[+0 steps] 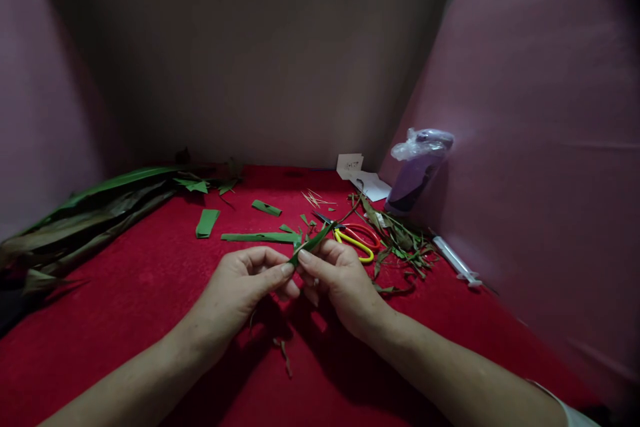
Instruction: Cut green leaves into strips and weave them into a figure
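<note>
Both my hands meet over the middle of the red cloth. My left hand pinches the near end of a narrow green leaf strip between thumb and forefinger. My right hand grips the same strip right beside it, fingers curled round it. The strip slants up and away to the right from the fingertips. Just behind my right hand lie scissors with yellow and red handles, touching neither hand.
Cut green leaf pieces and a long strip lie behind my hands. Long leaves are piled at the left. Trimmings, a syringe, a purple wrapped bottle, paper tags and thin sticks lie at the right.
</note>
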### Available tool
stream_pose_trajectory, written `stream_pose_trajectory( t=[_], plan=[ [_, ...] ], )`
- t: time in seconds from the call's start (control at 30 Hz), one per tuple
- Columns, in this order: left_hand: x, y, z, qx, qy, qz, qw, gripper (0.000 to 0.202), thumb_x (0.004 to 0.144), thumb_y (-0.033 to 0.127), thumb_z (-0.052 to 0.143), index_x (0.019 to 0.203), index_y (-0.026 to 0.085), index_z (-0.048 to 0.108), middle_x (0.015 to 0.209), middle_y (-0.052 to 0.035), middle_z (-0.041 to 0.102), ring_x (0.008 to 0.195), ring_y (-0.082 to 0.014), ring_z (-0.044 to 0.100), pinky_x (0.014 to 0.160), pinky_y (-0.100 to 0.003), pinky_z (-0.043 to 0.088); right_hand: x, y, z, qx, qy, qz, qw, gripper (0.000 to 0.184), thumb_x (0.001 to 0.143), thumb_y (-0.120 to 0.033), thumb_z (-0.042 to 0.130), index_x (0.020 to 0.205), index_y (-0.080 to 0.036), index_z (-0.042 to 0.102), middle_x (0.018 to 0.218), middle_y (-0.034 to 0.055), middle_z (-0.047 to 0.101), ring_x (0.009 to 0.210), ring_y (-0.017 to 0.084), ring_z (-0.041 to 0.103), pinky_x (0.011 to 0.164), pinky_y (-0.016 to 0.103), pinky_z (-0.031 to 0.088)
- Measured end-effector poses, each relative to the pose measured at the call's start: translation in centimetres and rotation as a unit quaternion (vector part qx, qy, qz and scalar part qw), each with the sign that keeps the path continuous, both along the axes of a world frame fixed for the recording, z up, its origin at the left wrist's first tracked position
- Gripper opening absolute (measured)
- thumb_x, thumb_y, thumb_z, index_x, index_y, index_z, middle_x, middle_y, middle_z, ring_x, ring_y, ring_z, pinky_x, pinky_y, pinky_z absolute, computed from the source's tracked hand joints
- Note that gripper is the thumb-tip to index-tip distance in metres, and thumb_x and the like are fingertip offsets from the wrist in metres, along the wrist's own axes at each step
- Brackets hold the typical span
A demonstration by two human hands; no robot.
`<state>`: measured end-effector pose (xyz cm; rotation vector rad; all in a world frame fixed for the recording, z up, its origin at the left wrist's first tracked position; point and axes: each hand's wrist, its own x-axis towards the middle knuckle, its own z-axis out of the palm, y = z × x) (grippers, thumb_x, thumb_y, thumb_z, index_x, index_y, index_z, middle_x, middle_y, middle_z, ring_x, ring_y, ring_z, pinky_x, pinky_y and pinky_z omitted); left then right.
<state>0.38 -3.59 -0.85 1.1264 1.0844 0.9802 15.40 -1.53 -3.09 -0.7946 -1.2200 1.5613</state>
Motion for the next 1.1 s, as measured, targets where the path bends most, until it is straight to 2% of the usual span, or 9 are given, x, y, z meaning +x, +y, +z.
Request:
stream_pose_trajectory(
  t=[0.2, 0.53, 0.7, 0.83, 0.97, 1.1],
  plan=[
    [-0.03, 0.04, -0.24, -0.028, -0.025, -0.010, 0.999, 0.018, 0.076, 0.031, 0.065, 0.069, 0.015, 0.061, 0.064, -0.0029, 0.067, 0.047, -0.0122, 0.058, 0.045, -0.024, 0.046, 0.00, -0.07, 0.06, -0.015, 0.010, -0.001, 1.000, 0.028, 0.074, -0.035, 0.066, 0.061, -0.017, 0.050, 0.050, -0.0065, 0.047, 0.036, 0.005, 0.040, 0.036, 0.019, 0.030],
    [-0.26, 0.02, -0.61, -0.043, -0.039, -0.028, 0.998, 0.022, 0.075, 0.036, 0.067, 0.074, 0.015, 0.062, 0.067, -0.0038, 0.068, 0.050, -0.0130, 0.059, 0.049, -0.024, 0.047, -0.10, -0.20, 0.39, 0.007, -0.062, -0.059, 0.996, 0.029, 0.075, -0.034, 0.065, 0.059, -0.018, 0.047, 0.045, -0.0076, 0.044, 0.036, 0.006, 0.038, 0.036, 0.019, 0.028],
    [-0.19, -0.03, -0.15, -0.047, -0.007, -0.029, 0.998, 0.023, 0.077, 0.036, 0.063, 0.069, 0.015, 0.061, 0.065, -0.0049, 0.069, 0.045, -0.0104, 0.055, 0.040, -0.019, 0.039, -0.10, -0.30, 0.30, 0.028, -0.088, -0.052, 0.994, 0.025, 0.076, -0.035, 0.064, 0.063, -0.017, 0.051, 0.049, -0.0068, 0.045, 0.038, 0.006, 0.038, 0.037, 0.019, 0.029],
    [-0.14, 0.03, -0.16, -0.042, 0.028, -0.011, 0.999, 0.023, 0.078, 0.035, 0.061, 0.068, 0.015, 0.060, 0.061, -0.0037, 0.068, 0.040, -0.0083, 0.050, 0.037, -0.018, 0.034, -0.11, -0.36, -0.12, 0.105, -0.140, -0.080, 0.981, 0.019, 0.079, -0.030, 0.061, 0.066, -0.017, 0.056, 0.058, -0.0035, 0.052, 0.050, 0.009, 0.046, 0.048, 0.021, 0.037],
    [-0.14, 0.03, -0.32, -0.037, 0.037, 0.005, 0.999, 0.022, 0.079, 0.036, 0.058, 0.069, 0.016, 0.059, 0.060, -0.0033, 0.068, 0.040, -0.0090, 0.050, 0.037, -0.018, 0.031, 0.04, -0.59, -0.31, 0.193, -0.178, -0.074, 0.962, 0.008, 0.084, -0.023, 0.056, 0.080, -0.019, 0.061, 0.074, 0.0009, 0.061, 0.068, 0.014, 0.055, 0.063, 0.026, 0.043],
    [-0.07, -0.01, -0.23, -0.049, 0.032, 0.006, 0.998, 0.023, 0.079, 0.032, 0.058, 0.063, 0.015, 0.058, 0.056, -0.0027, 0.065, 0.041, -0.0085, 0.049, 0.035, -0.017, 0.028, 0.38, -0.72, -0.11, 0.323, -0.265, -0.095, 0.904, 0.013, 0.085, -0.014, 0.051, 0.079, -0.020, 0.061, 0.075, 0.0020, 0.060, 0.068, 0.015, 0.054, 0.066, 0.027, 0.042]
  ],
)
